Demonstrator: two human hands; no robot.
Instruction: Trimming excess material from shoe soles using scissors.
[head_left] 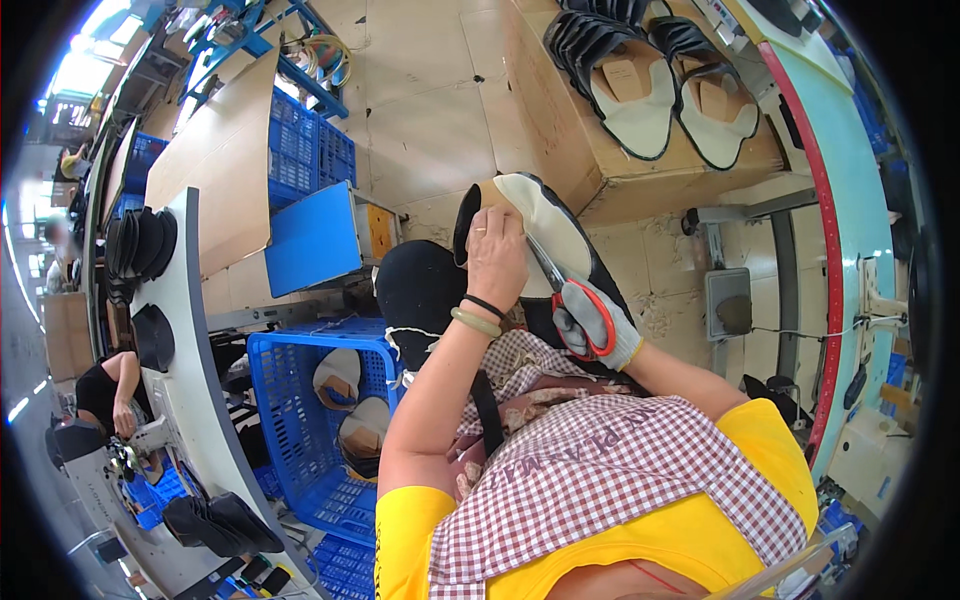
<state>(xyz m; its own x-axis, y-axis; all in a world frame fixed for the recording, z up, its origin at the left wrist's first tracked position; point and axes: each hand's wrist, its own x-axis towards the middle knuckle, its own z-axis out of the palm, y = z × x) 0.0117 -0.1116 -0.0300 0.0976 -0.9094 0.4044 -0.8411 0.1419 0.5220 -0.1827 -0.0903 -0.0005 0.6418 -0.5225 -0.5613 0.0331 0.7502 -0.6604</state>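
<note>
My bare left hand point(497, 258) grips a shoe upper point(562, 225) by its near end, fingers closed over a tan patch. The upper has a cream lining and a black edge. In my right hand point(618, 338), which wears a grey glove, are scissors point(547, 264) with red handles. Their blades lie along the upper, beside my left fingers; whether they are spread or closed is hard to see. Against my left forearm rests another black upper point(425, 290) with a ragged pale edge, over my lap.
At my left a blue plastic crate point(262, 400) holds several uppers. Stacked uppers point(625, 95) lie on a cardboard box point(640, 190) at the far right. A grey table point(215, 400) with black pieces stands left, where a co-worker's hand point(125, 415) is near a sewing machine point(100, 480).
</note>
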